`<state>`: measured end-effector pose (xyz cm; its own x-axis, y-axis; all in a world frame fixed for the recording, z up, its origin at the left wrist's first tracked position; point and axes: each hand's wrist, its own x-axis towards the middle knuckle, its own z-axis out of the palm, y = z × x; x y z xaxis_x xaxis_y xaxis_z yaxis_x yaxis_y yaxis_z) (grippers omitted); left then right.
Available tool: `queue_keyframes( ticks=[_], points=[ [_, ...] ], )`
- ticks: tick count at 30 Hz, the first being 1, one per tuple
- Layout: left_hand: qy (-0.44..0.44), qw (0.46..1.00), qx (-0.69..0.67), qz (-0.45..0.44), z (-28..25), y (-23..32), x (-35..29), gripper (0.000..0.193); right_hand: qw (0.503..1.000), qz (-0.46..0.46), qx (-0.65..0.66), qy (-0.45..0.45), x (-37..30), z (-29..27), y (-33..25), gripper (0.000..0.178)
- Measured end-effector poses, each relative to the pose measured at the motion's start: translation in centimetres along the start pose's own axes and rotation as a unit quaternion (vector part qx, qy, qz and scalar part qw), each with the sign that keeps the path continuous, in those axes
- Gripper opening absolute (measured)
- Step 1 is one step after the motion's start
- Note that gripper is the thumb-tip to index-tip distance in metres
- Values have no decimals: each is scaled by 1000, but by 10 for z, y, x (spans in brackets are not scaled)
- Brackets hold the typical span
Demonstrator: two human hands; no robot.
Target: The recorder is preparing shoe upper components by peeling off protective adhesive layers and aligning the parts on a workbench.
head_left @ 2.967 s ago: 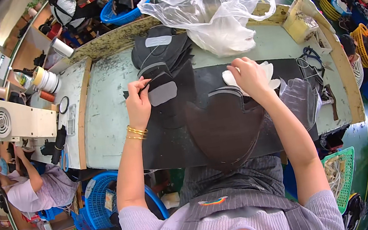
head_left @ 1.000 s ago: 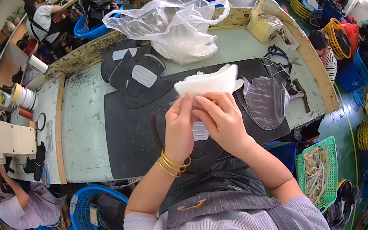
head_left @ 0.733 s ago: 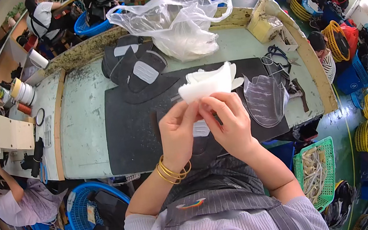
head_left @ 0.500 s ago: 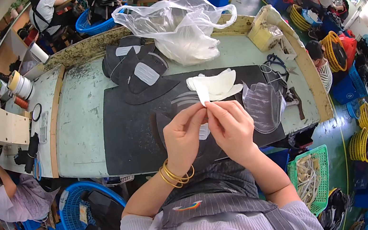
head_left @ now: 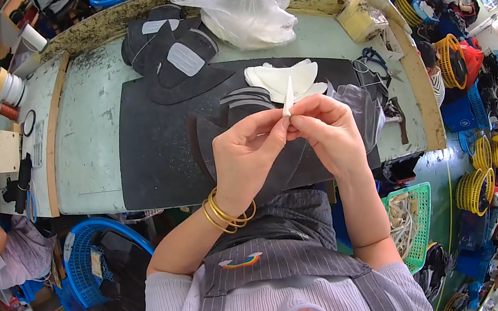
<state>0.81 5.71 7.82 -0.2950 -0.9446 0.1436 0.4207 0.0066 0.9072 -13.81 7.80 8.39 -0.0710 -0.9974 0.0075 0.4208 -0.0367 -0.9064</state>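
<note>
Above the black mat [head_left: 147, 152], my left hand [head_left: 246, 156] and my right hand [head_left: 334, 135] pinch the lower end of a thin white curved piece [head_left: 288, 96] between thumbs and fingertips. It stands up, seen almost edge-on. Right behind it lies a loose pile of similar white pieces [head_left: 269, 77]. Dark curved strips [head_left: 246, 98] are stacked by my left fingers, and dark cut pieces lie partly hidden under my hands. Beyond my right hand rests a stack of translucent pieces [head_left: 367, 112].
Black shoe-upper-like pieces with pale patches [head_left: 187, 60] lie at the back left, beside a clear plastic bag [head_left: 249, 15]. Scissors [head_left: 376, 58] and a hammer [head_left: 399, 122] lie at the right. Below the table stand a blue basket [head_left: 77, 264] and a green basket [head_left: 425, 219]. Another person [head_left: 10, 252] sits at far left.
The white piece has turned from showing its flat face to nearly edge-on. My fingertips have moved slightly right, and the right hand has rolled outward. The whole view has shifted, with the table higher.
</note>
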Motion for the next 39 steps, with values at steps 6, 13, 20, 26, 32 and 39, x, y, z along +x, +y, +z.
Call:
queue_keyframes(
  ticks=[6,13,20,26,32,39],
  points=[
    [52,996,54,-39,-1,-9,1,14,998,5,-64,23,2,2,8,5],
    [106,990,-50,-76,-9,-23,17,13,871,-233,-424,87,13,22,22,17],
    [218,969,-104,-43,-86,-6,33,9,861,-162,-375,302,48,-84,9,11],
    [247,954,-154,-68,-100,-16,3,4,791,-158,-512,294,93,-101,34,19],
    [309,941,-133,44,-130,23,3,7,590,-230,-678,374,108,-187,37,27],
    [241,962,-127,7,-113,16,8,7,681,-344,-631,-141,101,24,45,76]
  ],
)
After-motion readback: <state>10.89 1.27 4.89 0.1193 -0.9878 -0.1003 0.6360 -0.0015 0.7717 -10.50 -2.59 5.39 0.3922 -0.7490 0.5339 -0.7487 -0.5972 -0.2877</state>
